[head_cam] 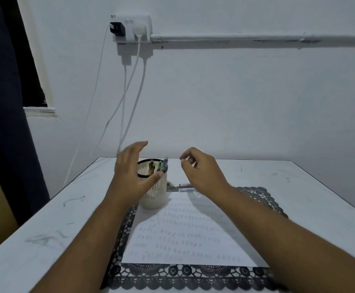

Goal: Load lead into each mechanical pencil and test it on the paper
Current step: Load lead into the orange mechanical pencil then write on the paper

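Observation:
A cream mesh pencil cup (154,195) with a black rim stands on the table and holds several mechanical pencils (161,164). My left hand (130,172) hovers at the cup's left side, fingers spread and straight, thumb in front of the cup. My right hand (200,172) hangs in the air to the right of the cup with fingers loosely curled; I see nothing in it. A white sheet of paper (189,229) covered in rows of pencil marks lies on a black lace mat (172,273). A small lead case (186,188) lies beyond the paper, partly hidden by my right hand.
The white table (45,218) has scribble marks on its left part. Behind it is a wall with a socket (131,27) and white cables (128,102) hanging down to the table's back left edge. A dark curtain (5,102) hangs at the far left.

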A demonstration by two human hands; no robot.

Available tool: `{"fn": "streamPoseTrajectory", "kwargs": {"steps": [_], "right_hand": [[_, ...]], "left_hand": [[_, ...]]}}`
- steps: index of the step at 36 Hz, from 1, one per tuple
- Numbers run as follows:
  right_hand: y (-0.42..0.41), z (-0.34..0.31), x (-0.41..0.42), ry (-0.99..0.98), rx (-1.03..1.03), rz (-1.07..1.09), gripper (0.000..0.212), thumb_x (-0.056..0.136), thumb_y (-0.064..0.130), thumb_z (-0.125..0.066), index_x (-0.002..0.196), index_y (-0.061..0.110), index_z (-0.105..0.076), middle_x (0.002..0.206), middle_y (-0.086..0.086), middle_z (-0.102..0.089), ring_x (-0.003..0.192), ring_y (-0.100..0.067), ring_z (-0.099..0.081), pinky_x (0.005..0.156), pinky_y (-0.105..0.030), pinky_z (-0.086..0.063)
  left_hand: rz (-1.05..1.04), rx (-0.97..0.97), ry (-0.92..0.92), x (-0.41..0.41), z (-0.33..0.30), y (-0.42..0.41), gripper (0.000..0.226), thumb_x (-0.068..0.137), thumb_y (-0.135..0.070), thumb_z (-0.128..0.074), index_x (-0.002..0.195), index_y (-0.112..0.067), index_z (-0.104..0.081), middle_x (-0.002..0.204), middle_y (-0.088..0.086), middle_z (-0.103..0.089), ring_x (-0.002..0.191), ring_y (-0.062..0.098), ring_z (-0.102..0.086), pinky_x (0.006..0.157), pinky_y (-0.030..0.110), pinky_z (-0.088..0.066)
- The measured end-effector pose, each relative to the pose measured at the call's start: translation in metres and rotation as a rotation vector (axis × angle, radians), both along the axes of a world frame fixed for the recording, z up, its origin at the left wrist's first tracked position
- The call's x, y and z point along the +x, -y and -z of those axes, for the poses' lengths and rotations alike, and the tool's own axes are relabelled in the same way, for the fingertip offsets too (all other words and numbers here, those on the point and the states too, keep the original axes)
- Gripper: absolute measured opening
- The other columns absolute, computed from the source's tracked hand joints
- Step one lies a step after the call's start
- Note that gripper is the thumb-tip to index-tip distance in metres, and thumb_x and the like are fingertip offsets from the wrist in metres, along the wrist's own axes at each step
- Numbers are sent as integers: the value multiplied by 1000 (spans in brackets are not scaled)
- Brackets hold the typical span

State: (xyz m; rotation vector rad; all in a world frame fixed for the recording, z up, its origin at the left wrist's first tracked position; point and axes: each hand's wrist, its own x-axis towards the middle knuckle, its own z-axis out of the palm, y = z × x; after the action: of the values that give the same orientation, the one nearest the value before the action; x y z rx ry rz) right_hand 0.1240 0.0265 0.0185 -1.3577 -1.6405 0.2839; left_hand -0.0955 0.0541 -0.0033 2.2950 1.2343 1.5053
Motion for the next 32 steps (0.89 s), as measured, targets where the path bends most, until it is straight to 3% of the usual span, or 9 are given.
{"fn": "streamPoseTrajectory", "kwargs": {"steps": [3,5,9,13,17,21,24,27,32], "right_hand": [[18,14,20,128,-103,28,13,96,28,-57,85,27,-63,69,7,-63,60,-9,-54,65,-36,-49],[28,22,31,240,-204,20,19,97,31,-57,78,26,-60,69,7,-61,62,-12,-53,63,-35,-46],[44,39,44,389,-276,53,29,96,34,-57,70,22,-53,68,7,-57,61,-12,-48,59,-32,-37],[53,56,52,449,-294,53,32,95,38,-54,69,20,-49,68,3,-56,64,-17,-52,56,-34,-35],[59,64,56,577,-366,0,30,98,36,-57,72,22,-50,71,4,-57,65,-14,-49,56,-32,-32],[59,67,57,535,-365,-12,27,96,33,-58,73,21,-52,71,4,-58,64,-14,-49,56,-32,-33],[55,64,62,420,-382,35,24,94,35,-61,75,20,-56,75,4,-63,67,-16,-57,59,-34,-44],[51,52,79,327,-372,173,16,93,35,-65,81,23,-61,83,5,-66,72,-18,-62,68,-38,-53],[56,30,130,432,-507,463,18,91,39,-67,92,22,-62,95,5,-66,89,-21,-64,71,-32,-47]], "left_hand": [[-41,353,-34,19,-7,10,33,89,-37,-67,117,-18,-64,121,-4,-59,116,12,-47,99,35,-37],[13,459,-94,34,-7,18,12,92,-26,-64,87,-15,-64,88,-5,-59,86,18,-53,79,35,-40],[137,300,-315,62,12,28,38,97,-41,-50,63,-26,-42,51,-11,-35,49,9,-36,48,28,-26],[123,107,-553,84,41,27,44,96,-49,-41,59,-27,-32,53,-6,-41,57,16,-47,52,33,-36],[61,-10,-709,90,64,23,43,99,-45,-42,66,-18,-44,61,-1,-52,61,16,-51,56,37,-48],[91,-74,-734,90,66,24,42,99,-46,-43,68,-18,-45,63,0,-53,61,15,-51,57,40,-50],[84,-107,-735,89,64,27,42,99,-49,-47,68,-21,-45,65,-3,-54,63,12,-51,60,37,-49],[97,-143,-717,87,64,27,40,99,-49,-49,69,-23,-48,67,-7,-57,65,7,-52,62,35,-50],[107,-177,-709,87,63,28,39,100,-47,-51,68,-24,-48,68,-10,-58,66,5,-53,61,30,-46]]}}
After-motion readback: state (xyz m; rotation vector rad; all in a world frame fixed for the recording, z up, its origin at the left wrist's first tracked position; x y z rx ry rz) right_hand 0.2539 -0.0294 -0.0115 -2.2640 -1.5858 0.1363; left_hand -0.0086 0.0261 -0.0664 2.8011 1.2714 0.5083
